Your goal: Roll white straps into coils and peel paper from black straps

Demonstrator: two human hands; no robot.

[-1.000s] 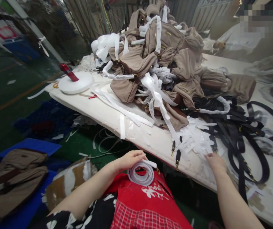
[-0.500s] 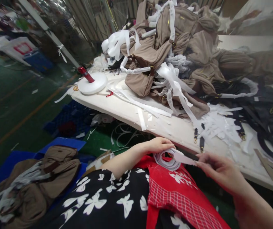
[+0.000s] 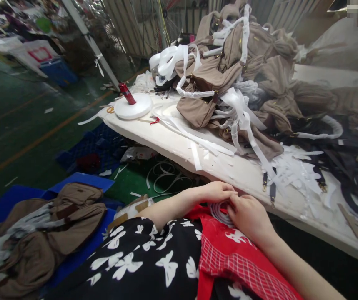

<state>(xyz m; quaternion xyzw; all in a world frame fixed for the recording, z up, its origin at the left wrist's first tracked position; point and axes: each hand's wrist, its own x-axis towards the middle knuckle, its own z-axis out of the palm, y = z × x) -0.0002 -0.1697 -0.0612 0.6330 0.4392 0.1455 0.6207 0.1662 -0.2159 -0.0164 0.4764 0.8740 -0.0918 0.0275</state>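
A loosely coiled roll of white strip (image 3: 220, 213) rests at my lap against the red apron (image 3: 238, 250). My left hand (image 3: 219, 192) grips the roll from above with bent fingers. Close against it, my right hand (image 3: 250, 216) has its fingers curled at the right side of the same roll, fingertips meeting those of the left. Both hands partly cover the coil, and the strip's loose end is hidden.
A white table (image 3: 166, 143) ahead bears a heap of brown bags (image 3: 200, 110), cut white strips (image 3: 294, 168), black straps (image 3: 350, 162) and a white disc-shaped roll (image 3: 133, 107) with a red cylinder. More brown bags (image 3: 78, 208) lie on blue sheeting at left.
My right hand has moved left, from holding a pulled-out length of strip to the roll beside my left hand. The stretched length no longer shows. The view has shifted slightly.
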